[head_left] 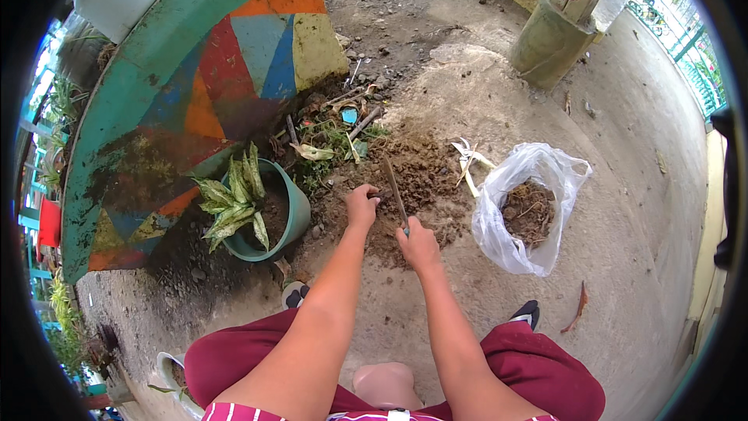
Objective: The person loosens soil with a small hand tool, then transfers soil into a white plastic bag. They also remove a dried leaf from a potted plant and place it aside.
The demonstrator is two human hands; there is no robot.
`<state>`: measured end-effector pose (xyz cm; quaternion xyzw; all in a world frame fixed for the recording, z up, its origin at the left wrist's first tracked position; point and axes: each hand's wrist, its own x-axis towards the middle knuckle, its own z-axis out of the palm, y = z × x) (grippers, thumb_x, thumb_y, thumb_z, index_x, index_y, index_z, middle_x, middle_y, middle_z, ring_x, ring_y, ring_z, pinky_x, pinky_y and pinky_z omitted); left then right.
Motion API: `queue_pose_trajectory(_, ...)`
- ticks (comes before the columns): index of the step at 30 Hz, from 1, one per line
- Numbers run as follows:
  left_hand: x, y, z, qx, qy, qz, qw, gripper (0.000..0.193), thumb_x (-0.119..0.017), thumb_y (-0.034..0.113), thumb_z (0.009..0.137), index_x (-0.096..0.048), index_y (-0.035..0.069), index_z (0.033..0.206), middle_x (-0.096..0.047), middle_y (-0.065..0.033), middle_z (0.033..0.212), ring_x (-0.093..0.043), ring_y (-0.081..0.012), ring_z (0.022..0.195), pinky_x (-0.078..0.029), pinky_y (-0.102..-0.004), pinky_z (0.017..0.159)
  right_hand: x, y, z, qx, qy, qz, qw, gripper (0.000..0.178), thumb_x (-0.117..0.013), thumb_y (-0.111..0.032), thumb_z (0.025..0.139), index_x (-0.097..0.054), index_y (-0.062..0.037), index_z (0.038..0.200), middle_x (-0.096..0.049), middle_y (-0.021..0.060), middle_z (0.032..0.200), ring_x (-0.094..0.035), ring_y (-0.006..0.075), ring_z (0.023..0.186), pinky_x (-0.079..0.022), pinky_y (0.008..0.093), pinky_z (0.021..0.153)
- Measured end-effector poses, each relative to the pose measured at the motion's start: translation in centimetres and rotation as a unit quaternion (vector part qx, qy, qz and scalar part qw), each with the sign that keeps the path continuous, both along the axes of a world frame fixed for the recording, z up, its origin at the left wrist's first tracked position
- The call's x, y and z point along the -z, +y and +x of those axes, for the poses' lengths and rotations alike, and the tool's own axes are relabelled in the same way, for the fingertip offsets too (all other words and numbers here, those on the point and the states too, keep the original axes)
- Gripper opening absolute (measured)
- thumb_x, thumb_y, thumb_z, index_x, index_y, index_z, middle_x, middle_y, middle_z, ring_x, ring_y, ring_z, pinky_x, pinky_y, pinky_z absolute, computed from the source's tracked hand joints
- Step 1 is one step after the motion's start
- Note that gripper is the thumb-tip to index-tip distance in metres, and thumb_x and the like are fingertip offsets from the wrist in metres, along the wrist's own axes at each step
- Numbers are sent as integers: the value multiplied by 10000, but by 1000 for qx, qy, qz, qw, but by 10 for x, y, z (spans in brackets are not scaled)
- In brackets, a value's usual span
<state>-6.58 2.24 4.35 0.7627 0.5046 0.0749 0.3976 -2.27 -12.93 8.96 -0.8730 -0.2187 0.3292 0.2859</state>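
My right hand [419,245] is closed round the handle of a long knife [395,189], its brownish blade pointing away from me over the loose soil. My left hand [361,207] is beside it with curled fingers at the near left edge of the soil heap [425,168]; what they hold, if anything, is too small to name. Left of my hands, a green pot [299,214] tilts with soil and a leafy variegated plant [231,204] in it. To the right, a clear plastic bag [494,228] stands open, holding brown soil and dry roots [528,214].
Plant scraps and twigs [335,140] lie beyond the pot. A painted wall [234,54] curves along the left. Pale peelings or stalks [469,168] lie beside the bag. A post on a concrete base [549,47] stands at the far right. A dry leaf [576,308] lies nearer.
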Motion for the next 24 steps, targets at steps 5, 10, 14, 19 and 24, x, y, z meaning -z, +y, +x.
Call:
queue_pose_trajectory(5, 10, 10, 4, 44, -49, 40, 997, 128, -604, -67, 776, -646, -28, 890, -640, -170, 785, -639, -264, 716, -514, -391, 633, 11, -2, -4, -18, -1, -33, 999, 251, -561, -279, 844, -484, -50, 912, -626, 216, 781, -605, 416, 776, -476, 500, 671)
queue_pose_trajectory(10, -1, 4, 6, 133, 12, 122, 983, 124, -597, -50, 765, -646, -26, 877, -635, -168, 773, -632, -286, 688, -512, -393, 619, -6, 11, 3, 35, -64, 76, 994, 240, -544, -282, 864, -476, -61, 929, -632, 205, 783, -613, 410, 757, -479, 505, 653)
queue_pose_trajectory(14, -6, 5, 13, 131, 51, 110, 984, 162, -629, -76, 723, -660, -18, 871, -652, -181, 825, -633, -313, 739, -522, -394, 647, 14, 8, -15, 29, -21, -13, 999, 241, -531, -285, 879, -462, -58, 922, -627, 225, 799, -605, 427, 783, -472, 514, 657)
queue_pose_trajectory(19, 7, 6, 15, 126, 90, 110, 982, 174, -634, -78, 718, -675, 2, 868, -653, -181, 831, -628, -322, 740, -524, -405, 672, 27, 3, -16, 13, -18, -8, 1000, 251, -543, -295, 872, -482, -58, 927, -612, 250, 753, -590, 459, 748, -466, 523, 660)
queue_pose_trajectory(24, 8, 14, 16, 135, 95, 126, 978, 186, -641, -79, 728, -681, 6, 888, -656, -182, 837, -636, -318, 764, -535, -405, 697, 6, 9, -13, 80, -12, 58, 995, 260, -546, -289, 868, -497, -44, 939, -622, 243, 800, -596, 447, 785, -464, 518, 680)
